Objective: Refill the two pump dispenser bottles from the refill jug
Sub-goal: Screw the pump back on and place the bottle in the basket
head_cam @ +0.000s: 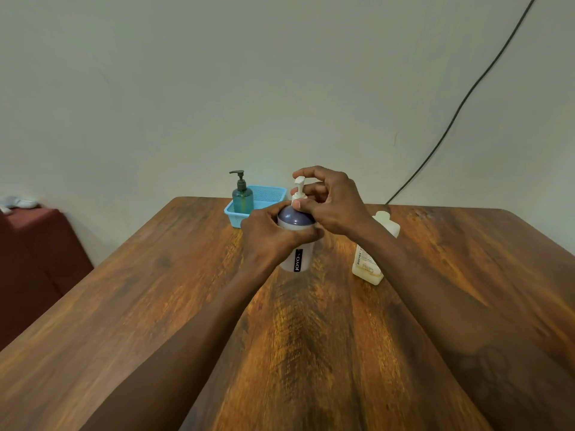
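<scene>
A white pump bottle [301, 256] with a purple shoulder and a white pump head stands upright at the middle of the wooden table [155, 306]. My left hand [267, 237] wraps around its body. My right hand [333, 200] holds the pump's neck and collar with its fingers curled around them. A green pump bottle [242, 199] with a dark pump stands in a light blue basket [270, 194] behind. The pale yellow refill jug [370, 262] stands to the right, partly hidden by my right forearm, with its cap on.
The table meets a pale wall at its far edge. A black cable [460, 107] runs down the wall to the right. At the left stands a dark red piece of furniture [40, 253] with a light cloth on it.
</scene>
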A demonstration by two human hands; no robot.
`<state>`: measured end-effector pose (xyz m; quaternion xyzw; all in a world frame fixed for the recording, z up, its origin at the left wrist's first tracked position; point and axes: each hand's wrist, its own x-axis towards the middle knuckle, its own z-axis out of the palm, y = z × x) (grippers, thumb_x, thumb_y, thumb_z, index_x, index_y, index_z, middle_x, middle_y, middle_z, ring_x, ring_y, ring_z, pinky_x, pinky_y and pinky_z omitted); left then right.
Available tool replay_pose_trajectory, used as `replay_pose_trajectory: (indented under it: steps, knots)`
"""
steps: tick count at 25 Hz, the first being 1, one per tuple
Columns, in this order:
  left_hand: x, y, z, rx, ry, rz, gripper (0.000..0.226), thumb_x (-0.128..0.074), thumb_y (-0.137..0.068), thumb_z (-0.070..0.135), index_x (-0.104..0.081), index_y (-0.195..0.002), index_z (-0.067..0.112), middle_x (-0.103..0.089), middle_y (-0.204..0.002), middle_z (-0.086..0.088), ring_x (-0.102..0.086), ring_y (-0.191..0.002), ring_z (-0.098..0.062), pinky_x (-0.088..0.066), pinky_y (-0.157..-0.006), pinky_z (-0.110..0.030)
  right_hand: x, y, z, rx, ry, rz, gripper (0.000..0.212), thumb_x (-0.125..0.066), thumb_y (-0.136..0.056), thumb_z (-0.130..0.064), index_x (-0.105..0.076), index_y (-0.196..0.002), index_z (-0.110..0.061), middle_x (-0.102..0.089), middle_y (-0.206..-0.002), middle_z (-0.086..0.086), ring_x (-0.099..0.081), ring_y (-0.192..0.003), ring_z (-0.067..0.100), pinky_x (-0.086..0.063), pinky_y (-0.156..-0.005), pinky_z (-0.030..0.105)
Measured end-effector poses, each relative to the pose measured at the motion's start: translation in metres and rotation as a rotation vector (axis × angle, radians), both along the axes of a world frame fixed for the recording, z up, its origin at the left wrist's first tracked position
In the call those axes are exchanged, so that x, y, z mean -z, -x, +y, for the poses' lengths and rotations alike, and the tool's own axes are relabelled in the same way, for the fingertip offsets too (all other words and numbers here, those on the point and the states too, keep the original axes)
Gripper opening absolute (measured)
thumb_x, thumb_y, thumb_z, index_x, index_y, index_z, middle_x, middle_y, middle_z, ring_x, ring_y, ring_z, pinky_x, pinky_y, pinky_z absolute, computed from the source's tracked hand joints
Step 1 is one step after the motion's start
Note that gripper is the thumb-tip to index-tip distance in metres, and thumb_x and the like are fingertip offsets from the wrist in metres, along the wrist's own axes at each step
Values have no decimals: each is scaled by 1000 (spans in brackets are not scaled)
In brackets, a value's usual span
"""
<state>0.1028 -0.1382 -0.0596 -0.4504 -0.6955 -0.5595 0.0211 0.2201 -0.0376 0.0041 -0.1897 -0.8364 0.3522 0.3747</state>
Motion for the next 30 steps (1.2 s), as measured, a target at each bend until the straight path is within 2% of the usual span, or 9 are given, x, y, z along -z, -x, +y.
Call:
replay_pose_trajectory:
  steps: [3, 6, 10, 14, 16, 20, 23, 27, 30]
  knots:
    - [-3, -6, 3, -55, -50, 6, 54, -93, -59, 51, -71, -105, 34, -65, -87, 22, -62, -77, 12, -50, -65, -6, 3, 11, -1, 65, -17, 76, 53, -87, -78, -7, -70, -128, -15, -76, -115, 9, -75, -103, 14, -62, -87, 26]
    - [0, -7, 5, -61, -100, 3, 51, -93, -61, 48, -69, -104, 32, -62, -85, 22, -61, -74, 13, -47, -65, -2, 6, 17, 0, 67, -29, 74, 55, -84, -81, -7, -68, -132, -17, -76, -118, 8, -72, -99, 7, -59, -85, 16]
    - [0, 11, 6, -16, -83, 37, 51, -88, -59, 60, -65, -99, 39, -68, -88, 21, -67, -79, 6, -54, -68, -13, -1, 17, 14, -124, 20, 6, 49, -78, -92, -22, -64, -138, -26, -76, -117, 2, -72, -106, 5, -59, -92, 22]
    - [3, 47, 22, 27, 20, 13, 77, -74, -47, 88, -60, -108, 42, -71, -99, 13, -67, -86, -1, -57, -80, -22, -14, 35, 28, -201, -19, -24, 42, -70, -98, -29, -65, -139, -21, -70, -133, 0, -68, -117, 5, -56, -97, 22]
    - [7, 61, 31, 41, 51, 12, 91, -70, -46, 95, -60, -117, 39, -72, -106, 11, -67, -92, -3, -57, -85, -25, -18, 48, 32, -178, -22, 5, 42, -78, -91, -31, -71, -131, -19, -73, -126, 1, -71, -111, 5, -59, -96, 28]
    - [-3, 75, 36, 38, 61, 46, 78, -84, -59, 71, -67, -122, 28, -73, -104, 11, -68, -88, -2, -55, -80, -14, -24, 76, 46, 0, -26, 84, 38, -92, -69, -46, -82, -93, -18, -79, -90, -7, -76, -84, 9, -65, -75, 42]
    - [-14, 82, 44, -20, 26, 118, 67, -91, -65, 56, -70, -120, 23, -69, -99, 13, -64, -80, 3, -50, -72, -6, -27, 97, 50, 185, -118, 140, 42, -93, -63, -55, -76, -74, -18, -74, -72, -9, -72, -68, 9, -63, -65, 36]
    - [-25, 93, 60, -97, -21, 128, 64, -92, -60, 56, -73, -112, 25, -68, -93, 16, -62, -75, 4, -47, -71, -6, -29, 112, 60, 200, -142, 77, 41, -90, -67, -56, -77, -78, -19, -73, -71, -8, -69, -67, 4, -58, -65, 25]
    - [-30, 107, 73, -99, -26, 148, 60, -94, -60, 50, -74, -109, 23, -70, -92, 14, -62, -74, 4, -45, -69, -3, -26, 116, 73, 91, -98, -34, 35, -90, -75, -40, -80, -98, -16, -78, -88, -5, -72, -81, 3, -62, -80, 27]
